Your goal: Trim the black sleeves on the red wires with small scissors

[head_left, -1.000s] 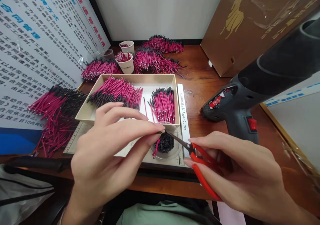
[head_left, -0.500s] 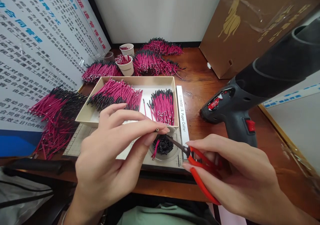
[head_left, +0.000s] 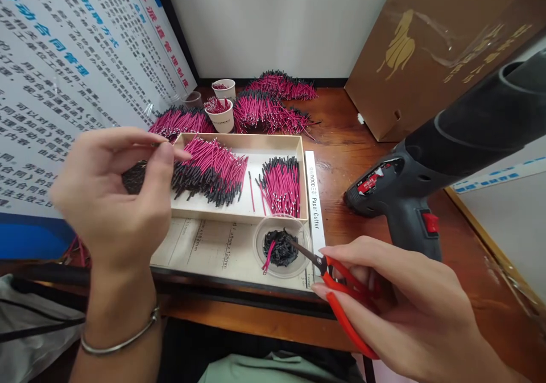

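My right hand (head_left: 409, 309) grips red-handled cutters (head_left: 341, 289) whose dark tip rests over a clear round dish (head_left: 298, 263) of black cut-off bits. My left hand (head_left: 115, 195) is raised at the left, above the near left corner of a shallow beige box (head_left: 273, 144). Its thumb and fingers are pinched together; what they hold is too small to make out. The box holds two bunches of pink wires (head_left: 279, 184) with black ends. Under the box and dish lies a paper cutter board (head_left: 213, 252).
A black heat gun (head_left: 426, 161) stands at the right on the wooden table (head_left: 341, 144). More pink wire heaps (head_left: 264, 107) and two paper cups (head_left: 222, 119) sit at the back. A printed board (head_left: 63, 76) leans at the left, a cardboard box (head_left: 426, 48) at the back right.
My left hand has swung from the dish, near the cutter tip, up and left to the box's left corner. My right hand with the cutters has barely moved.
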### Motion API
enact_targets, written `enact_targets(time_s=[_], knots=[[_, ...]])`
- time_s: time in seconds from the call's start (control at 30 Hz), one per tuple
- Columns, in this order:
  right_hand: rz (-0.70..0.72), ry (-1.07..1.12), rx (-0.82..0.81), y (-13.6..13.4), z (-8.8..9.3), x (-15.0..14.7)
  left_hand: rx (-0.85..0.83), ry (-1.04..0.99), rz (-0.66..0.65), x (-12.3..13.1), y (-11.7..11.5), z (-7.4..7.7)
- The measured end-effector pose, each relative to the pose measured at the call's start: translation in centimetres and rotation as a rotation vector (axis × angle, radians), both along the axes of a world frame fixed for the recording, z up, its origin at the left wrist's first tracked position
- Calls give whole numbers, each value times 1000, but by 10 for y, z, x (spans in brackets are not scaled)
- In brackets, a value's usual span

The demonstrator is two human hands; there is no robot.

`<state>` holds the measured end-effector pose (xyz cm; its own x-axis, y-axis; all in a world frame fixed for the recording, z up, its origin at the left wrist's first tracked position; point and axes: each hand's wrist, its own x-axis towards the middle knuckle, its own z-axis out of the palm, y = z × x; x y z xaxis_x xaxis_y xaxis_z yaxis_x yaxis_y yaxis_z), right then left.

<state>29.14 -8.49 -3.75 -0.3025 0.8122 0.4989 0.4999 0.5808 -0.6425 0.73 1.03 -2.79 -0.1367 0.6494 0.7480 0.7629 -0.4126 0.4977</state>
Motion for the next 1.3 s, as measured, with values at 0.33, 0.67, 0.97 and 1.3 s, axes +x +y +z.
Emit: enact_targets(time_s=[0.33, 0.67, 0.97, 1.3], knots=[[-17, -38, 18, -1, -2, 4, -336, 220, 114, -21, 31, 5], [-33, -28, -27, -5, -3, 5, -462, 308, 169, -34, 32, 11], [-252, 162, -38, -7, -4, 0, -283, 407, -451, 14, -6, 35], [-294, 238, -58, -1, -7, -2, -357, 770, -801, 64, -16, 33]])
